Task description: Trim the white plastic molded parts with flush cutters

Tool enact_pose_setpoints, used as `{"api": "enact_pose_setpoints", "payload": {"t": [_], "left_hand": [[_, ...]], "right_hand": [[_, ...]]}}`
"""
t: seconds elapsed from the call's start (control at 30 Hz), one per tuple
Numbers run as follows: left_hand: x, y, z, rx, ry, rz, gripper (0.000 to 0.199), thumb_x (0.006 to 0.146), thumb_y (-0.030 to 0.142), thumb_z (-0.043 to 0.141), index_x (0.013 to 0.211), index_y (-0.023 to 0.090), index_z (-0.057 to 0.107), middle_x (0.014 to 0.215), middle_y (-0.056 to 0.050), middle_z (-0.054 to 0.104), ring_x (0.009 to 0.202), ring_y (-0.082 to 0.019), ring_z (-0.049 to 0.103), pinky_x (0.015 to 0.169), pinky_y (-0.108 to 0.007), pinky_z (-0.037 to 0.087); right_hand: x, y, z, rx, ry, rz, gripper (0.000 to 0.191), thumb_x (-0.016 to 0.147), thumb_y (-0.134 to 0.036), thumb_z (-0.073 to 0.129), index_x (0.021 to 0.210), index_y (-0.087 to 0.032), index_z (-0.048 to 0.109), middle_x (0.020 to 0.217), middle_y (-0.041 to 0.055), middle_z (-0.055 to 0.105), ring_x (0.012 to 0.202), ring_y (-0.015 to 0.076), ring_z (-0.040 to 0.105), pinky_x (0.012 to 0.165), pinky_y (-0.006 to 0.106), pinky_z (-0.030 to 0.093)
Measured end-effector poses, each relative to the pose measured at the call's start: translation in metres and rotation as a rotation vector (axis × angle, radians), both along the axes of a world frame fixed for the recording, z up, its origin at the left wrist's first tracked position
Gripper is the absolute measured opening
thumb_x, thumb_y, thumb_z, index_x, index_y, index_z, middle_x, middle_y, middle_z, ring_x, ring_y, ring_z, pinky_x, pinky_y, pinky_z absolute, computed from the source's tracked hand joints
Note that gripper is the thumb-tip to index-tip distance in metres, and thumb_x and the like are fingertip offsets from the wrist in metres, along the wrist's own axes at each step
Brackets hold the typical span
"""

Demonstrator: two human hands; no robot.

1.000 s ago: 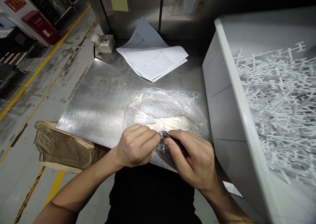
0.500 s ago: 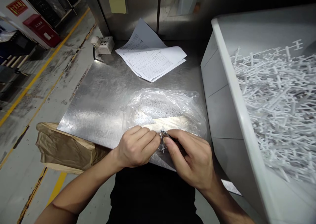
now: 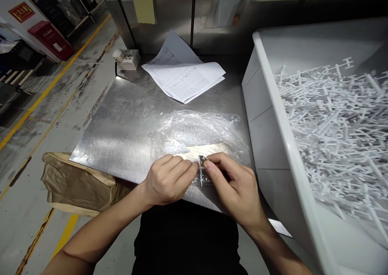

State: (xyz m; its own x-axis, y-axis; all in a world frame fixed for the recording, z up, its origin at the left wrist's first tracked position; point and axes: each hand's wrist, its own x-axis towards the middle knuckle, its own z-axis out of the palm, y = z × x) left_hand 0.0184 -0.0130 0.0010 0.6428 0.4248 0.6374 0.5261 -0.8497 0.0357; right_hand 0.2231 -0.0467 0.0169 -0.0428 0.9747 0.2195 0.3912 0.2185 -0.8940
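Note:
My left hand (image 3: 170, 180) is closed, its thumb and forefinger pinching a small branched white plastic piece (image 3: 201, 178) that hangs down between the hands. Facing it, my right hand (image 3: 239, 188) wraps around a small tool with a dark metal tip (image 3: 203, 158). The tip is at the upper part of the white piece; whether it grips it I cannot tell. Most of the tool is hidden by the fingers. Just beyond both hands a clear plastic bag (image 3: 226, 123) lies on the metal table (image 3: 112, 129), with speckled and pale contents inside.
A large white bin (image 3: 269, 101) heaped with white branched plastic pieces (image 3: 336, 117) stands at the right. Printed papers (image 3: 188, 77) and a socket block (image 3: 131, 60) lie at the back of the table. An open brown bag (image 3: 81, 186) sits by the table's left front edge.
The tool tip has shifted slightly up at the white piece, which now hangs straighter. My right hand has turned a little. The view has moved slightly.

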Motion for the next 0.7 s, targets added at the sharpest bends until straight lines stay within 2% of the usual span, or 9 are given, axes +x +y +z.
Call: {"api": "enact_pose_setpoints", "payload": {"t": [0.2,0.4,0.57,0.7], "left_hand": [[-0.001,0.001,0.0,-0.079,-0.115,0.009,0.024,0.099,0.003,0.056,0.117,0.01,0.072,0.092,-0.006,0.082,0.077,-0.018,0.076,0.064,-0.033,0.051],[-0.003,0.003,0.001,-0.078,-0.221,0.023,0.024,0.1,0.006,0.053,0.115,0.013,0.071,0.092,-0.005,0.083,0.076,-0.017,0.076,0.064,-0.031,0.054],[-0.006,0.004,-0.002,-0.063,-0.309,0.023,0.014,0.103,0.012,0.062,0.112,0.015,0.072,0.094,-0.003,0.083,0.079,-0.016,0.078,0.066,-0.029,0.056],[-0.005,0.005,0.003,-0.07,-0.371,0.046,0.003,0.104,0.017,0.068,0.105,0.016,0.072,0.089,-0.001,0.082,0.074,-0.013,0.075,0.062,-0.027,0.052]], "right_hand": [[0.004,-0.005,-0.007,0.082,-0.076,-0.08,0.014,0.11,-0.027,0.063,0.099,-0.023,0.069,0.077,-0.0067,0.067,0.063,0.0088,0.06,0.061,0.021,0.047],[0.004,-0.005,-0.009,0.255,-0.195,-0.118,0.009,0.109,-0.025,0.065,0.102,-0.022,0.071,0.079,-0.0046,0.072,0.061,0.01,0.065,0.063,0.022,0.051],[0.008,-0.006,-0.018,0.396,-0.245,-0.127,0.008,0.108,-0.025,0.067,0.11,-0.021,0.074,0.09,0.0002,0.08,0.072,0.0149,0.075,0.073,0.026,0.059],[0.013,-0.01,-0.028,0.403,-0.189,-0.117,0.013,0.107,-0.029,0.071,0.117,-0.022,0.076,0.099,0.0031,0.083,0.085,0.0196,0.081,0.085,0.031,0.063]]}}
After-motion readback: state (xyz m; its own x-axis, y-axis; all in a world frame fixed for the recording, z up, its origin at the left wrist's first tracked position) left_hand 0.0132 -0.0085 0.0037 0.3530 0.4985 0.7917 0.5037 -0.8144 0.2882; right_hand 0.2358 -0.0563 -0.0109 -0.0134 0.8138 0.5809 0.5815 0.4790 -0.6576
